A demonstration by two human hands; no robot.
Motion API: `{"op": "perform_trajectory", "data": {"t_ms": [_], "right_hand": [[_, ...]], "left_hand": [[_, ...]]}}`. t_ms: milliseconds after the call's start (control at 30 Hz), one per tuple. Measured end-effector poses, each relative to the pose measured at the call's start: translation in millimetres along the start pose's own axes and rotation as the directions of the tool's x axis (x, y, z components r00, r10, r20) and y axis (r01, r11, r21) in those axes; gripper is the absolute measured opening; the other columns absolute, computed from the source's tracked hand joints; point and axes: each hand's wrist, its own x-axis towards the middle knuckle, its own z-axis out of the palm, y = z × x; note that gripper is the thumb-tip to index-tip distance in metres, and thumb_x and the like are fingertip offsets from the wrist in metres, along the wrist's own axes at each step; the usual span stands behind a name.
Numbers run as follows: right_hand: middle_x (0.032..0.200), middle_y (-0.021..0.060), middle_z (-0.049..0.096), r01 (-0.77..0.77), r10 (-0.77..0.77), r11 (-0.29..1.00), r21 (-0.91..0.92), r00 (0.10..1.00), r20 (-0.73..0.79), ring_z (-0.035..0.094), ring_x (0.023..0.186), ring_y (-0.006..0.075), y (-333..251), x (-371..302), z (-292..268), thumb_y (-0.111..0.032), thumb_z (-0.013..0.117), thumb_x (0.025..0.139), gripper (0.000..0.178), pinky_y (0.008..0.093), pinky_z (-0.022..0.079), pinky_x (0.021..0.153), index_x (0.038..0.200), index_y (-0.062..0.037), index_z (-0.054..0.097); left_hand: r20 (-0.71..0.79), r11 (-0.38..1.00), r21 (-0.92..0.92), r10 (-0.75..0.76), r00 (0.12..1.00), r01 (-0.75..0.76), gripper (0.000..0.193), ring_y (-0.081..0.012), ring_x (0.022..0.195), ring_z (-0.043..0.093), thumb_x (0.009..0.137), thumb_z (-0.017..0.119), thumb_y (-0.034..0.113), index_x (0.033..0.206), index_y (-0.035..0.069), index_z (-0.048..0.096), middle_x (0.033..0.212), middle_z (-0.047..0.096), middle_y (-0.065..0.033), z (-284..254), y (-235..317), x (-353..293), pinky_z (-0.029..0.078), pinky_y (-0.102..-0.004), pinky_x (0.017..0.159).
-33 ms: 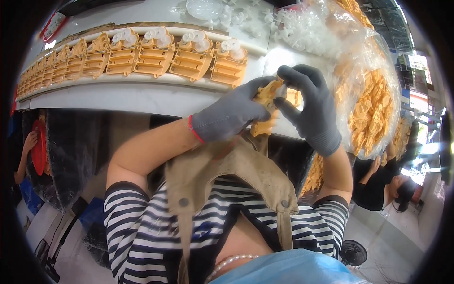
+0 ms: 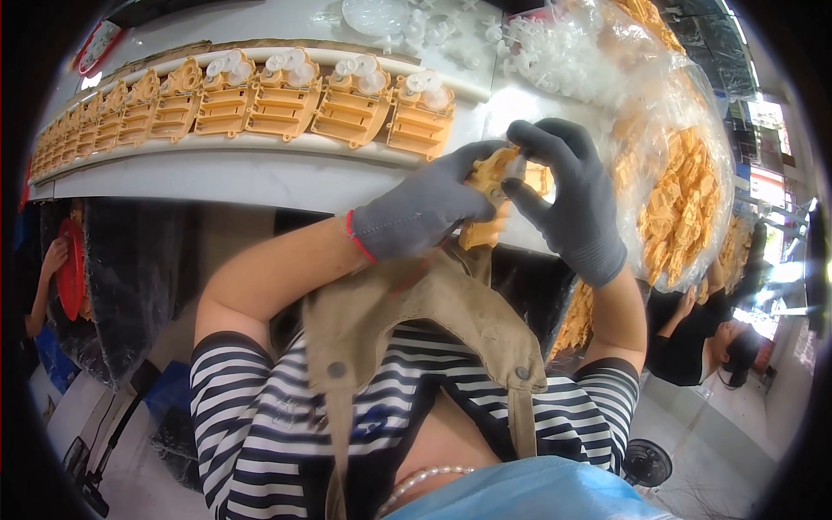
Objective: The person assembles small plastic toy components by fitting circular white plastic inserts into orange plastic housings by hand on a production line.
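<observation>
My left hand (image 2: 429,201), in a grey glove with a red cuff edge, is closed round a yellow-orange plastic housing (image 2: 487,176) just off the table's near edge. My right hand (image 2: 568,195), also gloved in grey, comes in from the other side with its thumb and fingertips curved about a translucent white plastic piece (image 2: 515,168) at the housing's right side. The gloves partly cover both parts. Behind the left hand, a long row of similar housings (image 2: 351,108) stands between pale rails; the several nearest on the right carry white round pieces (image 2: 425,82).
Another orange part (image 2: 537,179) lies on the white table (image 2: 260,177) behind my right hand. Loose white plastic pieces (image 2: 433,30) are spread at the back. A clear bag of orange parts (image 2: 685,195) bulges at the right. Other people (image 2: 693,342) are at both sides.
</observation>
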Motion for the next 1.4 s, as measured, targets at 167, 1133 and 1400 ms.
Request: {"op": "perform_trajectory", "data": {"t_ms": [167,1133,1400], "right_hand": [[0.114,0.0137,0.053,0.035,-0.030,0.997,-0.069,0.997,0.075,0.062,0.091,0.0340,-8,6,-1,-0.006,0.072,0.071,0.053,0.0389,0.053,0.077,0.120,-0.0130,0.055],[0.118,0.0115,0.055,0.145,-0.097,0.982,-0.122,0.936,0.338,0.065,0.091,0.0282,-17,26,3,-0.006,0.075,0.072,0.053,0.0365,0.056,0.079,0.121,-0.0139,0.058],[0.095,0.0059,0.065,-0.015,0.009,0.978,0.207,0.999,0.034,0.063,0.080,0.0133,-6,17,-15,0.002,0.068,0.078,0.029,0.0262,0.051,0.070,0.106,-0.0048,0.066]], "left_hand": [[0.238,0.754,0.539,0.292,0.927,-0.376,0.034,-0.0207,0.110,0.055,0.076,0.062,-0.009,0.108,0.004,0.063,0.132,0.047,-0.0118,-16,-8,0,0.049,-0.0277,0.088],[0.304,0.501,0.713,0.410,0.860,-0.491,0.028,-0.0292,0.109,0.056,0.071,0.063,-0.012,0.092,0.006,0.066,0.127,0.049,-0.0156,-22,-12,-3,0.050,-0.0313,0.086],[0.121,0.995,-0.093,-0.029,0.992,0.041,0.062,-0.0164,0.106,0.055,0.077,0.052,-0.006,0.137,0.002,0.039,0.116,0.054,-0.0072,1,28,-12,0.046,-0.0272,0.090]]}}
